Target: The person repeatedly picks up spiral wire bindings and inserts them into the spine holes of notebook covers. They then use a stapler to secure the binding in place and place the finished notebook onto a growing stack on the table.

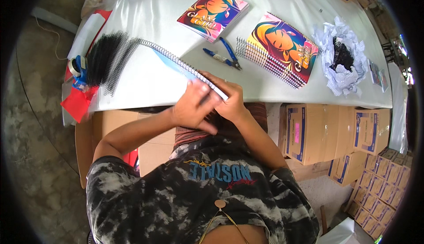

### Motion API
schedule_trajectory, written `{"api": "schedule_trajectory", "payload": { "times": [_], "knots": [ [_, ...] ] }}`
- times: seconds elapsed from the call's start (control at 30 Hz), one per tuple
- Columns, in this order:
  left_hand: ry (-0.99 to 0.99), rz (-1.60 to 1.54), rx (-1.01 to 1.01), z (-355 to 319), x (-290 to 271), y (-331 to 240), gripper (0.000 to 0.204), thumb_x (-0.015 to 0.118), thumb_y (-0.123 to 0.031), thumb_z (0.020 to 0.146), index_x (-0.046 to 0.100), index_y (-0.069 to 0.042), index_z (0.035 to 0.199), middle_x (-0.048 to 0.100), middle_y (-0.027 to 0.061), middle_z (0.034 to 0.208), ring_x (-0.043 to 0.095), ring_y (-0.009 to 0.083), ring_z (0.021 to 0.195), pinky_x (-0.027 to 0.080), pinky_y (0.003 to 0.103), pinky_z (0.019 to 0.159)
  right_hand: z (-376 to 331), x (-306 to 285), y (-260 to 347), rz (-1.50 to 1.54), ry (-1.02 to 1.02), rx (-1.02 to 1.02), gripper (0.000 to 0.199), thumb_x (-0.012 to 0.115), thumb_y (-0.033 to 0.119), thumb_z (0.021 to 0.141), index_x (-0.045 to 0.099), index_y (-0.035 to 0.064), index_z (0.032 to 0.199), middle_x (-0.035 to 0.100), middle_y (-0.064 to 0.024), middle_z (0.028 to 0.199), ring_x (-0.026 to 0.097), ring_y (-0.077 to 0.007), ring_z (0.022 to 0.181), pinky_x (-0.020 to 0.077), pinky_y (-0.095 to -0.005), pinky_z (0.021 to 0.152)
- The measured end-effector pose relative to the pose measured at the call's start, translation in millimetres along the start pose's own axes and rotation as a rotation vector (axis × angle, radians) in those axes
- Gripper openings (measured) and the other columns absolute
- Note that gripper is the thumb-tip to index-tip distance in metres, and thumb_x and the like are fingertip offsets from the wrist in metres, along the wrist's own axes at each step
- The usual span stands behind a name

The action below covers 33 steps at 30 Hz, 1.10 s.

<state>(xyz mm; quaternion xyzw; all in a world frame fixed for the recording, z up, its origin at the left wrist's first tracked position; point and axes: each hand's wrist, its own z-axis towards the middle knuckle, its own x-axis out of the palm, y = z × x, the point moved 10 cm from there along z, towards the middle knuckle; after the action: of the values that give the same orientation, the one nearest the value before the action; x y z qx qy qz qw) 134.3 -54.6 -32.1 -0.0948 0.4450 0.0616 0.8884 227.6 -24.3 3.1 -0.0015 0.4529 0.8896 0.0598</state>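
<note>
My right hand (230,97) is closed around a spiral notebook (219,90), held tilted with its punched edge upward above the table's front edge. A dark spiral coil (170,56) runs along that edge. Its free end stretches past the notebook toward the far left. Slightly blurred, my left hand (192,102) lies across the near part of the coiled edge with its fingers stretched out and its thumb apart. The notebook's lower part is hidden by my hands. Beyond it, blue-handled pliers (221,58) rest on the table, nearest to my right hand.
Left on the white-covered table (141,83) lies a heap of black coils (108,58) beside a blue tape dispenser (79,73). Colourful notebooks stand in two stacks (213,13) (283,47). Crumpled paper (342,58) holds black pieces at right. Cardboard boxes (320,131) stand below.
</note>
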Motion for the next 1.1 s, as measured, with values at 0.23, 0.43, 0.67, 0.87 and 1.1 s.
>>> {"api": "schedule_trajectory", "payload": {
  "times": [0.23,0.43,0.67,0.87,1.1],
  "knots": [
    [-0.206,0.317,-0.251,69.4,-72.2,25.3,0.107,0.044,-0.077,0.070,0.024,0.005,0.137,0.041,0.0293,0.122,0.039,0.0460,0.116,0.024,0.062,0.095,-3.4,19.5,4.3,-0.069,0.169,0.005,0.045,0.065,0.002,0.071,0.057,0.0038,0.116,0.065,-0.0150,0.095,0.065,-0.0302,0.083,0.0511,-0.0338,0.069],
    [-0.239,0.033,-0.277,49.2,-58.4,2.1,0.090,0.041,-0.054,0.088,0.002,0.009,0.139,0.003,0.0372,0.141,0.008,0.0513,0.132,0.008,0.060,0.103,13.8,15.6,37.2,0.043,0.163,-0.191,0.055,0.047,0.032,0.090,0.041,-0.0055,0.129,0.040,-0.0245,0.134,0.042,-0.0344,0.123,0.0273,-0.0437,0.105],
    [-0.207,-0.475,-0.735,67.8,-112.6,32.9,0.022,0.047,-0.007,0.092,0.059,0.005,0.106,0.067,0.0164,0.088,0.067,0.0207,0.081,0.052,0.027,0.070,50.1,8.4,88.8,-0.395,0.334,-0.155,0.056,0.061,0.027,0.080,0.044,0.0034,0.128,0.054,-0.0118,0.103,0.048,-0.0314,0.093,0.0338,-0.0450,0.087],
    [-0.267,-1.218,-0.975,41.8,-32.7,59.5,0.015,0.061,-0.007,0.086,0.062,0.004,0.097,0.065,0.0060,0.090,0.058,0.0084,0.084,0.048,0.023,0.077,9.9,-29.8,-7.5,0.192,0.050,0.562,0.022,0.067,0.010,0.082,0.062,-0.0035,0.099,0.065,-0.0050,0.080,0.056,-0.0045,0.071,0.0458,-0.0206,0.061],
    [-0.138,-1.318,-0.970,48.2,-14.1,63.9,0.017,0.062,-0.007,0.085,0.063,0.002,0.100,0.065,0.0058,0.096,0.058,0.0086,0.087,0.048,0.024,0.079,5.0,-45.4,0.0,0.163,-0.055,0.615,0.011,0.064,0.002,0.082,0.063,-0.0068,0.088,0.066,-0.0076,0.084,0.058,-0.0073,0.072,0.0474,-0.0210,0.064]
  ]
}}
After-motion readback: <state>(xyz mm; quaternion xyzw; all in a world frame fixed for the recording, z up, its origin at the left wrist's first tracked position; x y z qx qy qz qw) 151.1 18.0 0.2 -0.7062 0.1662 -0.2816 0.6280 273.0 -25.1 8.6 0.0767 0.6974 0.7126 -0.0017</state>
